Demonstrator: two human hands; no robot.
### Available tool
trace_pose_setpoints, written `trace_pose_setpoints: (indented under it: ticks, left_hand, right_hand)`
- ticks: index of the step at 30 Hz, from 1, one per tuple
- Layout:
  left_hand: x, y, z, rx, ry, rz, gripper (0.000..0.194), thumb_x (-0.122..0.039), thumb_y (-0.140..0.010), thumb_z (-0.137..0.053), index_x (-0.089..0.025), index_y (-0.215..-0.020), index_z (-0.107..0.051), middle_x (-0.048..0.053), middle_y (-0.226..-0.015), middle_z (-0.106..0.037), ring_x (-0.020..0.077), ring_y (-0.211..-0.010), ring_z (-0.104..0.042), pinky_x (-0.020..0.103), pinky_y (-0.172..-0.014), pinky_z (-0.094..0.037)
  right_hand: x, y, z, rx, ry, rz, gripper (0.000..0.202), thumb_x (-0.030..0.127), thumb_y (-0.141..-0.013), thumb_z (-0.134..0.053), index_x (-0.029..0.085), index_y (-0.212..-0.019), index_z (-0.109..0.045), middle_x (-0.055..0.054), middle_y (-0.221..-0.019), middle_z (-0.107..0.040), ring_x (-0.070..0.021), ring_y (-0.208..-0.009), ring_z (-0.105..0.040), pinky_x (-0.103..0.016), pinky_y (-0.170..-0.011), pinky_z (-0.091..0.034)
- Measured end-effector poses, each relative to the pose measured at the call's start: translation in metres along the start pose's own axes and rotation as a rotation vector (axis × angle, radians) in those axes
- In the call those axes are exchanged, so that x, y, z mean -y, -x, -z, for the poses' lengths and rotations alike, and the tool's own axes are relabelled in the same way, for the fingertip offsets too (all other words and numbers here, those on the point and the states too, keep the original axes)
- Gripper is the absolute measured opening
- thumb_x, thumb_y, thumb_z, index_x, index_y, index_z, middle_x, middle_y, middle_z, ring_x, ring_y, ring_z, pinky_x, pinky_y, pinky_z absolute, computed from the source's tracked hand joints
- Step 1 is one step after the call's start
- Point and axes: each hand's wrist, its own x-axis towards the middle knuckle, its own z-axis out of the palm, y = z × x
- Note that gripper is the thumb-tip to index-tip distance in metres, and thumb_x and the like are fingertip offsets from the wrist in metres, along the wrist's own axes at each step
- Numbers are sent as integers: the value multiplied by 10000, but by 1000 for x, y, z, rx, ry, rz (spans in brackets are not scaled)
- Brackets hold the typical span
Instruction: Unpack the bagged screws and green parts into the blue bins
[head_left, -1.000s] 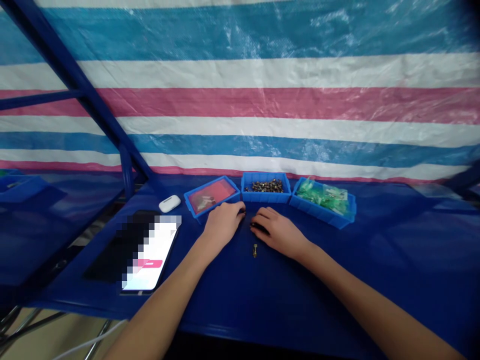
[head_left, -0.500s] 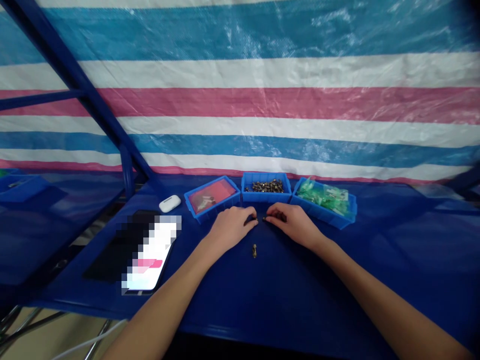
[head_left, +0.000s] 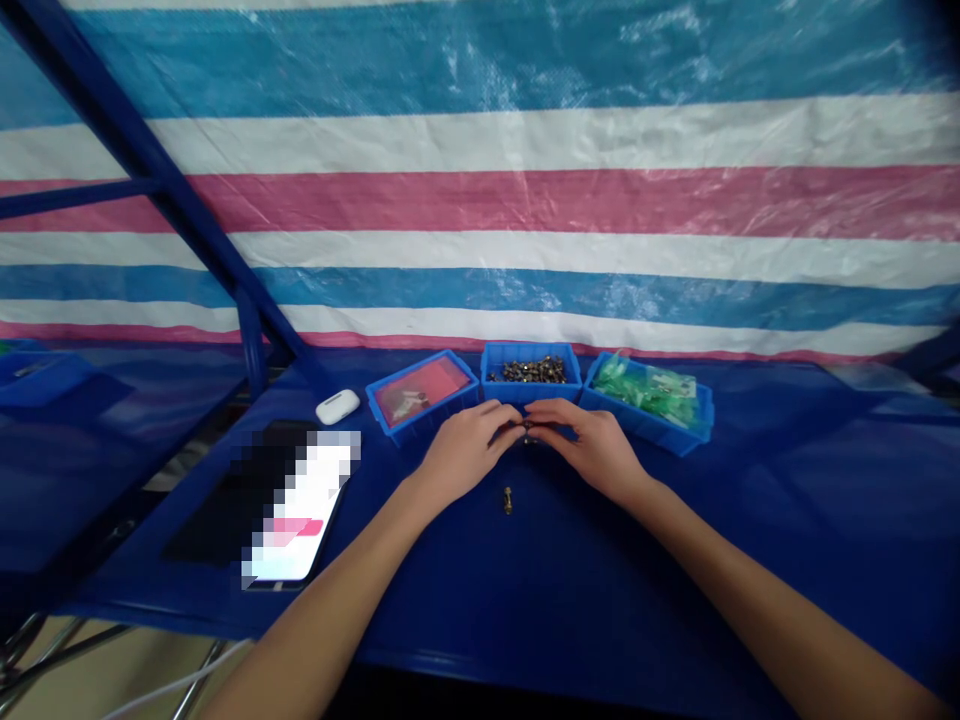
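Note:
My left hand (head_left: 469, 445) and my right hand (head_left: 600, 447) meet fingertip to fingertip above the blue table (head_left: 570, 590). Both are closed in a pinch around a small dark metal piece (head_left: 529, 432), mostly covered by the fingers; its exact kind is too small to make out. Closer to me on the tabletop lies a small brass-coloured metal fitting (head_left: 508, 500), touched by neither hand. Just beyond the hands stands a blue bin (head_left: 531, 393) holding a heap of small metal parts (head_left: 536, 370).
A blue bin with a reddish flat bag (head_left: 442, 378) stands at the left, and another with green plastic bags (head_left: 652, 393) at the right. Farther left lie a white case (head_left: 337, 406) and a lit phone (head_left: 300, 530). A blue metal frame (head_left: 202, 240) slants before the striped sheet.
My hands were slightly apart, each pinching near a small dark piece. They have come together, and their fingertips now meet around it. The brass-coloured fitting has stayed in place.

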Motion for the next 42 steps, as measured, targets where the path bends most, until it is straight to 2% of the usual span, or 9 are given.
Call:
trace_pose_setpoints:
  ticks: [4,10,16,23,29,34,37,40,42]
  left_hand:
    - [-1,1,1,26,5,-26,178,-288,-976,-456,-236,-1035,-615,13,-1044,-653,157,-883,-632,274,-773,-472]
    - [-3,1,0,40,-56,0,204,-304,-980,-439,-249,-1063,-618,15,-1018,-652,165,-868,-638,286,-773,-479]
    - [-5,2,2,42,4,-35,196,-276,-975,-450,-240,-1050,-628,7,-1049,-654,152,-900,-632,269,-780,-476]
    - [-5,1,3,52,42,-47,155,-259,-949,-500,-228,-998,-643,0,-988,-662,148,-891,-625,263,-785,-468]
    - [-3,0,3,33,20,-10,170,-271,-949,-495,-225,-991,-653,15,-991,-665,156,-872,-625,268,-765,-471]
    - [-3,0,3,36,6,-19,183,-273,-950,-491,-230,-989,-664,17,-973,-665,161,-881,-626,274,-777,-476]
    - [-5,0,6,-1,11,-15,202,-297,-951,-488,-223,-983,-674,23,-967,-672,160,-868,-628,275,-776,-477]
    - [-7,0,11,-80,30,29,266,-374,-958,-469,-207,-940,-674,22,-924,-685,140,-747,-620,267,-719,-474]
    - [-8,0,14,-143,57,62,339,-405,-981,-404,-196,-940,-667,22,-895,-695,133,-709,-620,265,-701,-470]
  right_hand:
    - [0,0,2,6,72,86,204,265,-915,-579,259,-1111,-637,3,-1072,-720,-182,-967,-689,-299,-889,-536]
    - [-3,0,5,33,143,133,141,282,-919,-575,234,-992,-686,-28,-972,-719,-190,-902,-670,-325,-832,-534]
    - [-5,1,5,41,125,166,115,274,-915,-588,230,-946,-691,-21,-921,-709,-172,-859,-656,-297,-788,-523]
    - [-5,2,7,73,122,193,157,289,-933,-555,230,-981,-692,-34,-953,-704,-177,-889,-656,-305,-810,-534]
    - [-5,0,5,98,189,209,223,267,-956,-505,230,-1112,-660,-61,-1053,-679,-200,-977,-630,-357,-893,-520]
    - [-6,1,2,116,254,224,233,285,-969,-477,218,-1093,-661,-68,-1003,-680,-207,-942,-627,-370,-864,-525]
    - [-4,3,2,114,308,233,245,294,-980,-454,211,-1088,-657,-74,-988,-681,-211,-926,-626,-370,-847,-521]
    - [-3,0,2,164,369,281,266,312,-995,-422,212,-1066,-658,-63,-965,-690,-197,-893,-636,-337,-821,-514]
    - [-4,-6,1,99,440,263,278,339,-998,-420,216,-1069,-659,-57,-955,-704,-187,-866,-653,-306,-783,-508]
